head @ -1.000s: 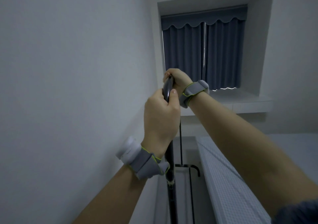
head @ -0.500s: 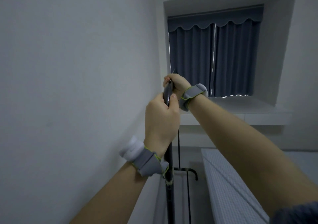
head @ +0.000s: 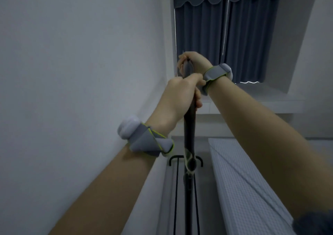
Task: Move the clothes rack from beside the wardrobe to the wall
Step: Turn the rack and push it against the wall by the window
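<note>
The clothes rack [head: 189, 137] stands between the white wall [head: 72, 72] and the bed [head: 243, 180], its dark top bar running away from me toward the curtained window [head: 234, 36]. My left hand [head: 178, 97] is wrapped around the bar near me; my right hand [head: 194, 62] is clenched over its far end. The rack's feet are cut off below; the floor is dim, indistinct.

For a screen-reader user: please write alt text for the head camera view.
Both hands, left hand nearer and right hand farther, grip the black top bar of a clothes rack standing between a white wall and a bed. Dark curtains hang ahead.
</note>
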The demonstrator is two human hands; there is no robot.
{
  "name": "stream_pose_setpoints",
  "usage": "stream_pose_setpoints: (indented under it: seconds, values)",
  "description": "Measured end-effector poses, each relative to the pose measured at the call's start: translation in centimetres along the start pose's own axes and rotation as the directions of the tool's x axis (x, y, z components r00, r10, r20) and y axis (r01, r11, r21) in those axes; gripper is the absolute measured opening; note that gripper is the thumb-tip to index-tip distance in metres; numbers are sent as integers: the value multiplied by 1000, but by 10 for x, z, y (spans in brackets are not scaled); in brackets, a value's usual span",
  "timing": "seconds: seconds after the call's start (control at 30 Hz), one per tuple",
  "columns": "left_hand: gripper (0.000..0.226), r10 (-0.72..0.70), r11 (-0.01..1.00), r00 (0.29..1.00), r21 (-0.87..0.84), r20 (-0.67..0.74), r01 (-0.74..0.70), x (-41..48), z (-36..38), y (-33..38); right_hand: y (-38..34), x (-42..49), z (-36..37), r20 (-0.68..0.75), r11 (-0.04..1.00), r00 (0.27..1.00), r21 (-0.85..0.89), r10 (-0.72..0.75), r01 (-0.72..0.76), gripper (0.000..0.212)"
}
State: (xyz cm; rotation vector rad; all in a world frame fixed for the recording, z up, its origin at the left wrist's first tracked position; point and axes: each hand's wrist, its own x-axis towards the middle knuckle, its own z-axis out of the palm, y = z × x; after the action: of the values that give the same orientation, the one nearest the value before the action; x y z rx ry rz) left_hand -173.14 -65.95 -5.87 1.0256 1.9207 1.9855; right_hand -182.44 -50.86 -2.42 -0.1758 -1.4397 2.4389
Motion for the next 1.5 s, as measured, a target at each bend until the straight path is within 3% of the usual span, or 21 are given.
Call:
stream_pose_setpoints:
  seconds: [0.07,0.17,0.4,0.87,1.5]
  values:
    - [14,62,996,997,64,-43,-60,-4,2,-1,1,-5,2,-10,1000,1000,-13,-12,12,37]
    - [24,264,944,951,243,-159,-222,-11,3,-8,5,-7,4,-6,996,1000,86,-18,18,39]
    - [28,396,867,913,369,-101,-335,1,-11,-7,0,7,9,13,998,998,8,-61,61,35]
    - [23,434,869,890,327,-142,-371,112,-27,-39,-11,130,-9,-31,994,995,45,-99,100,36]
    - [28,365,876,908,406,-205,-260,315,17,-123,-42,319,-103,-49,997,997,46,-63,65,37]
